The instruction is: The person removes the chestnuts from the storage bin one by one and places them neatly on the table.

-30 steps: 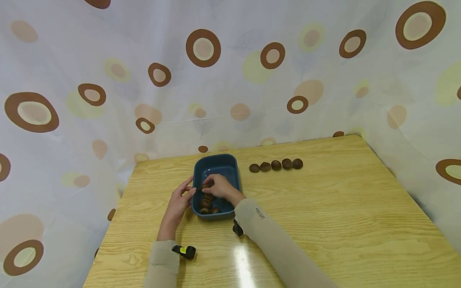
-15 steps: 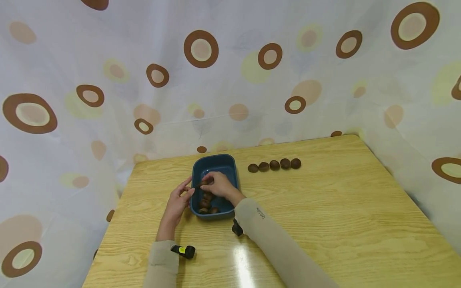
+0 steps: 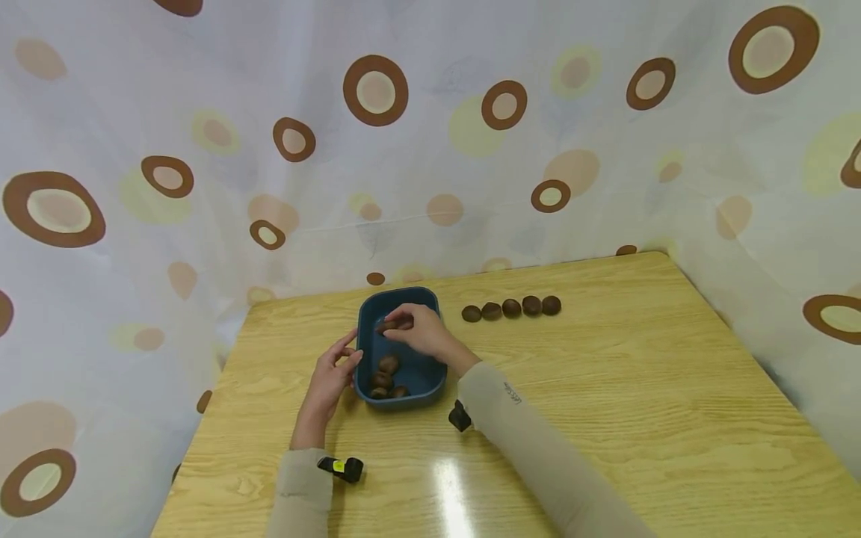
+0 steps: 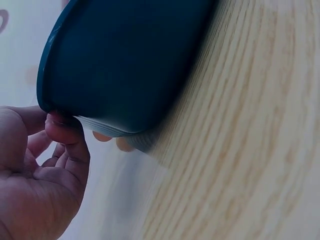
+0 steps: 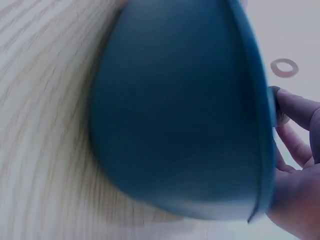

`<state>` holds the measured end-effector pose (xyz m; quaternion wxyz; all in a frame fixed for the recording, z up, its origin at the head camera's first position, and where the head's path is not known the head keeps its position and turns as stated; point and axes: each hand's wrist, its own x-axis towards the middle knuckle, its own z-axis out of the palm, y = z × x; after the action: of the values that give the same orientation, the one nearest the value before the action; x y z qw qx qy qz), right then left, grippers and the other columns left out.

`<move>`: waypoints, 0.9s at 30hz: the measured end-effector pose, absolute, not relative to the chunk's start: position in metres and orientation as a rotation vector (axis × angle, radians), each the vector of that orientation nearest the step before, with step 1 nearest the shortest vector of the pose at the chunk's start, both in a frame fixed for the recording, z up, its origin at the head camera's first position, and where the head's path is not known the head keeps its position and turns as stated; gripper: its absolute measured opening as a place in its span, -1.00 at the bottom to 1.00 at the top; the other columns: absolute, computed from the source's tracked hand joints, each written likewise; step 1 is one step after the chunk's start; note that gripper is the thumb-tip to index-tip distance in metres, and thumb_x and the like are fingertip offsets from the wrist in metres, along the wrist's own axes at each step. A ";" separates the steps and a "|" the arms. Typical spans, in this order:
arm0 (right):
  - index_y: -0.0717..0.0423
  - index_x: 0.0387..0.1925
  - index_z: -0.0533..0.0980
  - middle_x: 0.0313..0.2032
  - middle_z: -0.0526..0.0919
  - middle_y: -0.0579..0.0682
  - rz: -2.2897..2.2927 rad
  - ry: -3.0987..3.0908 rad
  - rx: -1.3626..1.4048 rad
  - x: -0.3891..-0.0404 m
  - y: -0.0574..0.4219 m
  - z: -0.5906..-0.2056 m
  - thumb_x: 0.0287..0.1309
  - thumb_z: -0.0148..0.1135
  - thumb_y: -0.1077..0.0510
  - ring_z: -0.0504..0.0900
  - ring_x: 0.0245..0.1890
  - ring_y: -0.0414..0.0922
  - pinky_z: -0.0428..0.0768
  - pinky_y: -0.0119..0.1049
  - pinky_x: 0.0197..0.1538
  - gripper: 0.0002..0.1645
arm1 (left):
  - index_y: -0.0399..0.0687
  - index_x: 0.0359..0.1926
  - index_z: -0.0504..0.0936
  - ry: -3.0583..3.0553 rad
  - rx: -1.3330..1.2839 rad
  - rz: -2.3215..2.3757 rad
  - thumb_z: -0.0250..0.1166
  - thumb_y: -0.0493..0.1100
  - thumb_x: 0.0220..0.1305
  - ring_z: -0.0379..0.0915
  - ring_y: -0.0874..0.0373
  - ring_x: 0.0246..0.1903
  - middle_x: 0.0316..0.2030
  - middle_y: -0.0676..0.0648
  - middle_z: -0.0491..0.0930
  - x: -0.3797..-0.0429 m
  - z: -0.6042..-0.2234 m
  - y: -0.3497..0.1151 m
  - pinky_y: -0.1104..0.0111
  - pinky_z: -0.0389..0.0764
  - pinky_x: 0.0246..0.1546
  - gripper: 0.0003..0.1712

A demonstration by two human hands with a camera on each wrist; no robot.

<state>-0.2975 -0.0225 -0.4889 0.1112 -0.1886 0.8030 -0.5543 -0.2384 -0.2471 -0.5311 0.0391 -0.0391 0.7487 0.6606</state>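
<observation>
A deep blue rectangular tub (image 3: 430, 385) stands on the table with several brown chestnuts (image 3: 389, 364) gathered in its near left corner. My left hand (image 3: 331, 377) grips the tub's left rim, thumb at the edge; in the left wrist view its curled fingers (image 4: 65, 132) meet the rim from outside. Over the far half of the tub, my right hand (image 3: 420, 329) pinches a chestnut (image 5: 280, 117) between thumb and fingers. Beyond the tub wall in the right wrist view, part of that chestnut shows at the fingertips (image 5: 295, 105).
To the right of the tub, several chestnuts (image 3: 512, 308) lie in a straight row on the wooden table (image 3: 605, 388). A white patterned curtain (image 3: 430, 149) hangs behind the table's back edge and at both sides.
My right hand has lifted from the tub's left wall and moved back and right with a chestnut pinched in it. My left hand has stayed at the rim.
</observation>
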 end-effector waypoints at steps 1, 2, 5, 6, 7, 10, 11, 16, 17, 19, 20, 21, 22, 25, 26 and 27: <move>0.08 0.05 0.65 -0.03 0.74 0.05 -1.629 2.363 -0.551 -0.298 -0.019 -0.488 0.34 0.40 0.12 0.72 -0.04 -0.08 0.71 -0.19 0.05 -0.71 | 0.04 0.53 0.37 2.299 -0.113 2.026 0.19 -0.21 0.56 0.38 0.28 -0.55 -0.11 -0.05 0.40 -0.239 -0.531 -0.247 0.48 0.47 -0.50 -0.41; 0.07 0.06 0.65 -0.03 0.73 0.04 -1.630 2.369 -0.547 -0.298 -0.015 -0.488 0.34 0.40 0.12 0.71 -0.04 -0.08 0.70 -0.20 0.04 -0.70 | 0.03 0.54 0.36 2.302 -0.107 2.027 0.18 -0.21 0.56 0.38 0.29 -0.55 -0.11 -0.04 0.40 -0.239 -0.531 -0.248 0.48 0.47 -0.50 -0.41; 0.07 0.08 0.64 -0.02 0.70 0.04 -1.638 2.374 -0.531 -0.300 -0.001 -0.488 0.35 0.39 0.12 0.69 -0.04 -0.08 0.70 -0.20 0.02 -0.69 | -0.02 0.54 0.34 2.305 -0.091 2.031 0.18 -0.22 0.56 0.38 0.30 -0.55 -0.12 -0.03 0.40 -0.238 -0.530 -0.248 0.48 0.46 -0.50 -0.40; 0.08 0.09 0.63 -0.01 0.70 0.05 -1.642 2.373 -0.528 -0.300 0.005 -0.487 0.36 0.38 0.12 0.69 -0.04 -0.07 0.69 -0.19 0.02 -0.68 | -0.03 0.54 0.34 2.305 -0.089 2.032 0.18 -0.23 0.56 0.38 0.30 -0.55 -0.13 -0.03 0.41 -0.238 -0.530 -0.248 0.48 0.46 -0.50 -0.39; 0.07 0.11 0.62 0.01 0.69 0.05 -1.645 2.370 -0.523 -0.301 0.011 -0.487 0.37 0.38 0.11 0.68 -0.02 -0.06 0.69 -0.18 0.03 -0.67 | -0.03 0.55 0.34 2.304 -0.090 2.033 0.18 -0.23 0.56 0.37 0.30 -0.55 -0.13 -0.03 0.41 -0.238 -0.530 -0.248 0.48 0.45 -0.50 -0.39; 0.08 0.17 0.59 0.09 0.65 0.08 -1.661 2.350 -0.509 -0.303 0.031 -0.485 0.39 0.35 0.09 0.66 0.06 0.00 0.68 -0.12 0.09 -0.62 | -0.04 0.54 0.34 2.301 -0.093 2.034 0.19 -0.23 0.55 0.36 0.28 -0.55 -0.14 -0.03 0.42 -0.237 -0.530 -0.248 0.47 0.44 -0.51 -0.39; 0.08 0.19 0.58 0.12 0.64 0.08 -1.668 2.343 -0.496 -0.304 0.039 -0.485 0.40 0.34 0.08 0.65 0.08 0.01 0.67 -0.09 0.11 -0.61 | -0.03 0.54 0.34 2.298 -0.098 2.037 0.19 -0.24 0.55 0.36 0.28 -0.55 -0.14 -0.03 0.42 -0.237 -0.531 -0.248 0.47 0.44 -0.51 -0.39; 0.06 0.25 0.56 0.20 0.61 0.09 -1.680 2.370 -0.414 -0.310 0.074 -0.487 0.41 0.34 0.06 0.60 0.17 0.07 0.62 0.00 0.19 -0.55 | 0.01 0.53 0.36 2.311 -0.111 2.027 0.19 -0.23 0.55 0.35 0.27 -0.55 -0.16 -0.02 0.42 -0.237 -0.530 -0.248 0.47 0.44 -0.51 -0.40; 0.07 0.26 0.56 0.21 0.60 0.10 -1.683 2.374 -0.398 -0.310 0.080 -0.487 0.41 0.34 0.06 0.60 0.18 0.08 0.62 0.01 0.21 -0.54 | 0.02 0.53 0.37 2.317 -0.112 2.025 0.19 -0.24 0.55 0.35 0.27 -0.54 -0.16 -0.01 0.42 -0.237 -0.530 -0.248 0.47 0.44 -0.50 -0.41; 0.08 0.28 0.55 0.22 0.60 0.12 -1.687 2.380 -0.366 -0.312 0.090 -0.489 0.40 0.34 0.06 0.59 0.20 0.10 0.61 0.03 0.22 -0.51 | 0.03 0.53 0.38 2.332 -0.117 2.020 0.19 -0.24 0.55 0.35 0.27 -0.54 -0.17 -0.01 0.42 -0.237 -0.530 -0.248 0.47 0.44 -0.50 -0.41; 0.09 0.29 0.54 0.22 0.60 0.13 -1.687 2.380 -0.352 -0.312 0.094 -0.490 0.40 0.34 0.07 0.58 0.20 0.11 0.61 0.04 0.22 -0.51 | 0.04 0.52 0.39 2.334 -0.122 2.021 0.19 -0.25 0.55 0.35 0.27 -0.54 -0.17 -0.02 0.42 -0.237 -0.529 -0.248 0.47 0.44 -0.50 -0.42; 0.10 0.30 0.53 0.23 0.59 0.13 -1.686 2.383 -0.338 -0.313 0.097 -0.492 0.40 0.34 0.07 0.58 0.21 0.11 0.61 0.04 0.21 -0.49 | 0.04 0.52 0.39 2.337 -0.120 2.019 0.19 -0.24 0.55 0.35 0.27 -0.54 -0.16 -0.02 0.42 -0.237 -0.529 -0.248 0.47 0.43 -0.50 -0.42; 0.10 0.30 0.53 0.23 0.59 0.14 -1.682 2.386 -0.325 -0.313 0.100 -0.494 0.40 0.34 0.06 0.58 0.21 0.11 0.60 0.04 0.21 -0.49 | 0.03 0.52 0.38 2.337 -0.113 2.015 0.19 -0.24 0.55 0.35 0.27 -0.54 -0.15 -0.02 0.41 -0.237 -0.529 -0.248 0.46 0.43 -0.49 -0.41; 0.10 0.29 0.54 0.23 0.59 0.13 -1.665 2.409 -0.297 -0.314 0.106 -0.499 0.40 0.34 0.05 0.58 0.20 0.11 0.60 0.04 0.21 -0.50 | 0.01 0.53 0.36 2.330 -0.100 2.010 0.19 -0.22 0.55 0.35 0.26 -0.54 -0.13 -0.04 0.40 -0.237 -0.529 -0.248 0.46 0.44 -0.49 -0.40; 0.10 0.28 0.54 0.22 0.59 0.13 -1.660 2.417 -0.292 -0.315 0.108 -0.501 0.40 0.34 0.05 0.58 0.20 0.11 0.60 0.03 0.22 -0.51 | 0.02 0.54 0.36 2.331 -0.096 2.005 0.19 -0.22 0.56 0.35 0.26 -0.54 -0.12 -0.04 0.39 -0.237 -0.529 -0.248 0.46 0.44 -0.48 -0.40; 0.11 0.27 0.54 0.22 0.59 0.14 -1.661 2.422 -0.288 -0.315 0.109 -0.503 0.40 0.34 0.05 0.58 0.20 0.11 0.59 0.03 0.22 -0.51 | 0.02 0.54 0.36 2.331 -0.096 2.003 0.20 -0.22 0.55 0.35 0.25 -0.54 -0.12 -0.05 0.39 -0.237 -0.529 -0.247 0.46 0.44 -0.48 -0.40</move>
<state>-0.3151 0.1089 -0.5034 0.0948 -0.0973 0.8170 -0.5604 -0.2374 -0.2474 -0.5292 0.0333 -0.0312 0.7577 0.6510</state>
